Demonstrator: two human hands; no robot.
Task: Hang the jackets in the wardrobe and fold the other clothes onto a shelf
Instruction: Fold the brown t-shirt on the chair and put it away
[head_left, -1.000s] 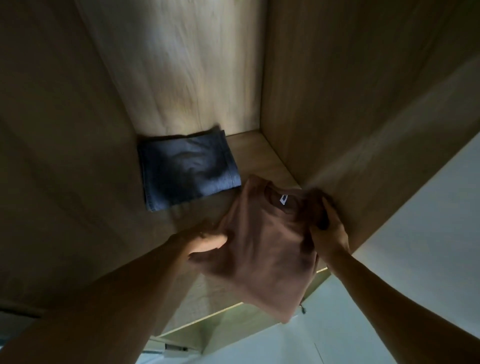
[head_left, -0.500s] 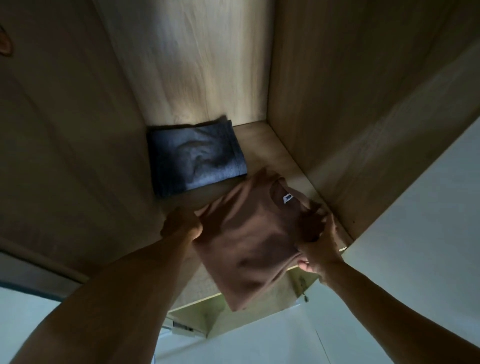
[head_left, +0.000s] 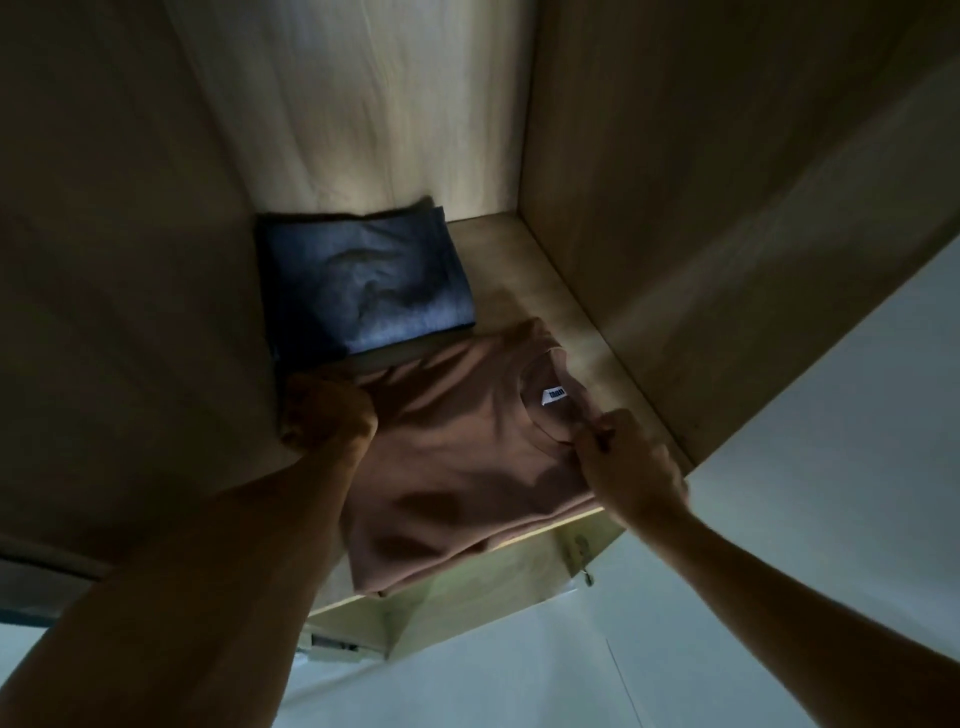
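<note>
A folded brown T-shirt (head_left: 457, 457) with a white neck label lies on the wooden shelf (head_left: 566, 291), its near corner hanging over the shelf's front edge. My left hand (head_left: 327, 415) grips the shirt's left edge, fingers curled under the cloth. At the collar on the shirt's right side, my right hand (head_left: 628, 467) pinches the fabric. Behind the shirt, against the back panel, sits a folded blue-grey garment (head_left: 363, 280).
The shelf sits inside a dim wooden wardrobe with side panels left (head_left: 114, 312) and right (head_left: 701, 208) and a lit back panel (head_left: 374, 104). A strip of bare shelf runs along the right wall. White wall shows below and right.
The brown shirt has slid further onto the shelf, towards the blue garment, and now lies flatter. Both hands moved forward with it; my right hand shifted up to the collar.
</note>
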